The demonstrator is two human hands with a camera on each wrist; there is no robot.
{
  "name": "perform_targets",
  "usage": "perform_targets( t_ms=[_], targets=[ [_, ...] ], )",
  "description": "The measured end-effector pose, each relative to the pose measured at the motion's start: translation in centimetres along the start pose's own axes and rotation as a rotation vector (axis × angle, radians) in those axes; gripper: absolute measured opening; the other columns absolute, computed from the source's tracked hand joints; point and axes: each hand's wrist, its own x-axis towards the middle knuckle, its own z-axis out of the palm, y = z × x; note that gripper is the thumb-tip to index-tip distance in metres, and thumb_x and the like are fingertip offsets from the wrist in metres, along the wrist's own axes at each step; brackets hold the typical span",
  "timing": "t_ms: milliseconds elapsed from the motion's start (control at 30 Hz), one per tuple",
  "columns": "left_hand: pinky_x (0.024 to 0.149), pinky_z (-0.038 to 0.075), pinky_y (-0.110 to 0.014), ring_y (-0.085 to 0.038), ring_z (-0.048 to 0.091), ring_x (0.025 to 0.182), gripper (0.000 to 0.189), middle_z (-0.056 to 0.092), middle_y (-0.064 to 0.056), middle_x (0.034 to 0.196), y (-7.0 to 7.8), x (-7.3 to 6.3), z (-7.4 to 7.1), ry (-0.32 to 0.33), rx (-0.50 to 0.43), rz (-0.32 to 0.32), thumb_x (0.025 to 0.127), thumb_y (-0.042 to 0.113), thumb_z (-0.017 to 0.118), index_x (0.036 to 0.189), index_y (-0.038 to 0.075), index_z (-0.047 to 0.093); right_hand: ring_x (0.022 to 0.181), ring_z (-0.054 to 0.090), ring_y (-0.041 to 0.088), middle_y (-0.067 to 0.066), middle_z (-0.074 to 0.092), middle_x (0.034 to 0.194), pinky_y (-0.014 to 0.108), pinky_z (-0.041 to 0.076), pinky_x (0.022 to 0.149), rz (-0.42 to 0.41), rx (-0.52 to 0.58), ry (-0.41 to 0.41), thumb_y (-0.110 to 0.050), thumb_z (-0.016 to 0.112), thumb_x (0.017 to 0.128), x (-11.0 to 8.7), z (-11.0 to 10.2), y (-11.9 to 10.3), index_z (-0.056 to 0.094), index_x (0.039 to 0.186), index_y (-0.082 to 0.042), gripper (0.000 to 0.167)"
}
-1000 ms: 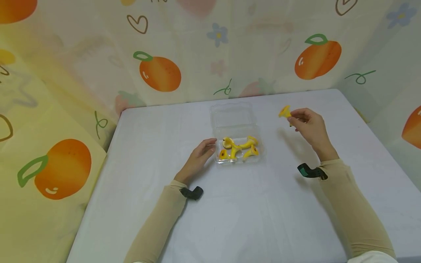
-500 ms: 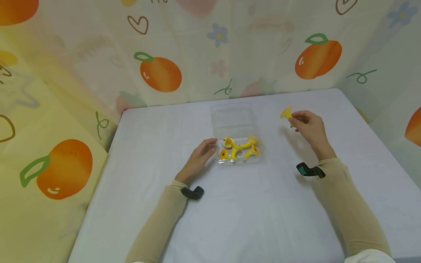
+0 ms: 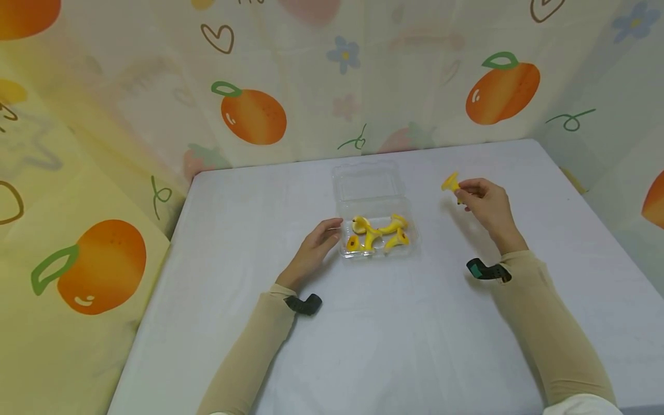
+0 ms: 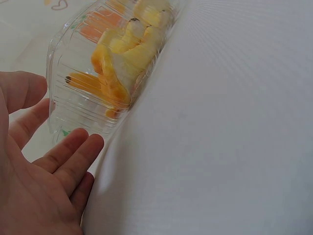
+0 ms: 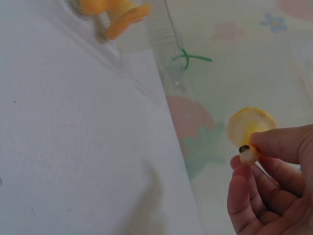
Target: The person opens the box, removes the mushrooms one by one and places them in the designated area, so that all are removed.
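Observation:
A yellow mushroom (image 3: 451, 183) with a flared cap is pinched between the thumb and fingers of my right hand (image 3: 487, 206), above the table to the right of the box. The right wrist view shows the dark-tipped stem end of this mushroom (image 5: 250, 125) pointing toward the camera. Several more yellow mushrooms (image 3: 396, 224) lie in a clear plastic clamshell box (image 3: 368, 183), its lid folded back. My left hand (image 3: 313, 245) is at the box's left side, fingers extended; in the left wrist view the fingertips (image 4: 94, 143) are at the ribbed plastic wall, and contact is hard to tell.
The box stands on a white-covered table (image 3: 249, 230), back of its middle. A cloth backdrop (image 3: 306, 75) printed with oranges, flowers and hearts rises behind and at both sides. Each wrist wears a black camera mount (image 3: 303, 305).
My right hand has come slightly down and nearer with the mushroom, which has turned a little in the fingers. The left hand and the box stay as they were.

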Motion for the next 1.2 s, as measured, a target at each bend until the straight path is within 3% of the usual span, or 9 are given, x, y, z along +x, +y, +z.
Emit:
perform_targets(
  t_ms=[233, 467, 767, 1200],
  targets=[
    [0.123, 0.034, -0.048, -0.027, 0.049, 0.142, 0.043, 0.048, -0.005, 0.155, 0.0, 0.0, 0.1, 0.001, 0.003, -0.006, 0.106, 0.021, 0.051, 0.148, 0.017, 0.046, 0.082, 0.064, 0.007, -0.025, 0.061, 0.088, 0.019, 0.056, 0.07, 0.007, -0.006, -0.011, -0.029, 0.064, 0.1, 0.1, 0.1, 0.7, 0.061, 0.127, -0.001, 0.039],
    [0.123, 0.034, -0.049, -0.029, 0.05, 0.142, 0.043, 0.049, -0.007, 0.154, 0.3, -0.1, 0.1, 0.015, -0.006, 0.01, 0.106, 0.023, 0.053, 0.147, 0.014, 0.047, 0.078, 0.065, 0.007, -0.011, 0.068, 0.093, 0.02, 0.057, 0.068, -0.007, -0.019, -0.019, -0.026, 0.064, 0.1, 0.2, 0.3, 1.3, 0.062, 0.125, 0.001, 0.036],
    [0.123, 0.034, -0.048, -0.027, 0.049, 0.142, 0.043, 0.049, -0.005, 0.154, 0.3, -0.1, -0.1, 0.01, 0.007, 0.011, 0.106, 0.025, 0.052, 0.148, 0.015, 0.047, 0.079, 0.062, 0.006, -0.021, 0.06, 0.087, 0.018, 0.055, 0.067, 0.034, -0.029, -0.058, -0.029, 0.062, 0.1, 0.1, 0.5, 2.0, 0.06, 0.128, 0.001, 0.041],
    [0.123, 0.034, -0.048, -0.028, 0.049, 0.142, 0.043, 0.049, -0.006, 0.155, 0.6, -0.1, 0.0, 0.006, 0.013, -0.002, 0.107, 0.024, 0.051, 0.148, 0.015, 0.047, 0.075, 0.058, -0.001, -0.015, 0.06, 0.091, 0.016, 0.053, 0.065, 0.075, -0.067, -0.09, -0.028, 0.063, 0.1, 0.0, 1.3, 2.7, 0.06, 0.128, 0.001, 0.04]
  ],
)
